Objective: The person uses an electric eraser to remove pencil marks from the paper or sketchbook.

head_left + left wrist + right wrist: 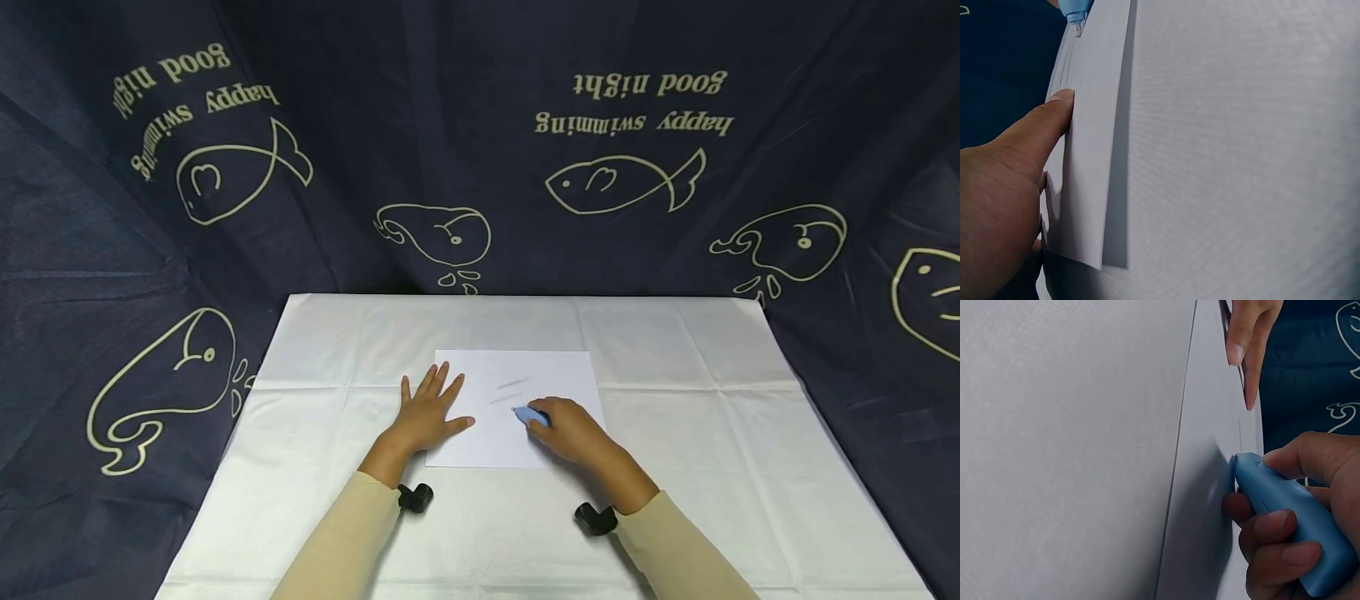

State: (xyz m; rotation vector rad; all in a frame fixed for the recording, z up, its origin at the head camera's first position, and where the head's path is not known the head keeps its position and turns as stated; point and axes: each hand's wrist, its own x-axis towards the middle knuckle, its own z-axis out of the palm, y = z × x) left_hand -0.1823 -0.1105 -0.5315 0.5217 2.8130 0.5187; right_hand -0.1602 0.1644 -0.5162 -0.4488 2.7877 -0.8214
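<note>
Gripping a blue tool (532, 416) over the right half of the paper (480, 446) is the right hand (574, 430); the left hand (422, 419) lies spread across the paper's left edge. Beyond it, dark cloth (487, 108) reads "good night" and "happy swimming," upside down.

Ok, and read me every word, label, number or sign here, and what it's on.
"good night": dark cloth, left, upside down.
"happy swimming": just below it, upside down.
"good night": same cloth, right, upside down.
"happy swimming": just below it, upside down.
White mark on the blue tool: too small to read.
Paper: grey strokes, no readable words.
</note>
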